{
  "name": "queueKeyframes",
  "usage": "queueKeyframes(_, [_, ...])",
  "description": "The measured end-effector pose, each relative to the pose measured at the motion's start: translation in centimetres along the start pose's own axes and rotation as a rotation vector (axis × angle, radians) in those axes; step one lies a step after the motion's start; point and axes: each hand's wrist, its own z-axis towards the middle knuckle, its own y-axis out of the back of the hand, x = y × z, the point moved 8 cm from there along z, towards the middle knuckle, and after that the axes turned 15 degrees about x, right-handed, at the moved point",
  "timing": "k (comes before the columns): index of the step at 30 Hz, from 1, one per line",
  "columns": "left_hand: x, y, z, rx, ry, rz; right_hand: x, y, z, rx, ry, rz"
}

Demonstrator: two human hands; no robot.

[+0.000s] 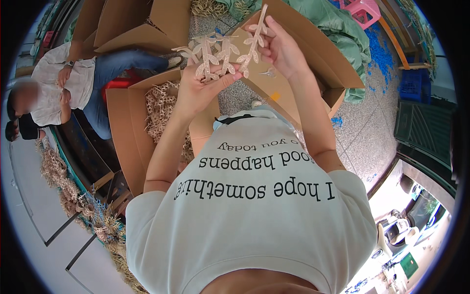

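In my left hand (192,93), fingers closed, are several pale beige leaf-branch strips (206,58) with a speckled, glittery surface. They stand up side by side above the thumb. My right hand (286,54) pinches one more leaf-branch strip (255,41), tilted, between thumb and fingers. Its lower end reaches down to my left thumb tip. Below my left forearm, an open cardboard box (125,132) holds a heap of similar beige pieces (159,108). A flat cardboard surface (264,85) lies beneath my right hand, with a small light-coloured item (269,72) on it.
Beyond my hands stand another open carton (338,66) and tall boxes (142,29). Green sheeting (338,29), a pink stool (364,12) and blue scraps (379,54) are at the far right. A seated person (63,83) is at left, near beige bundles (63,181).
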Motion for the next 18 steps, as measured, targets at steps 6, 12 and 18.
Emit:
queueKeyframes(6, [1.7, 0.1, -0.4, -0.036, 0.185, -0.147, 6.8, -3.5, -3.7, 0.116, 0.435, -0.398])
queueKeyframes(12, [0.7, 0.0, -0.5, 0.027, 0.089, 0.083, 8.6, -4.1, -4.3, -0.048, 0.557, -0.700])
queueKeyframes(18, [0.0, -0.2, -1.0, 0.005, 0.121, -0.231, 7.3, -3.0, -3.4, -0.120, 0.456, -0.717])
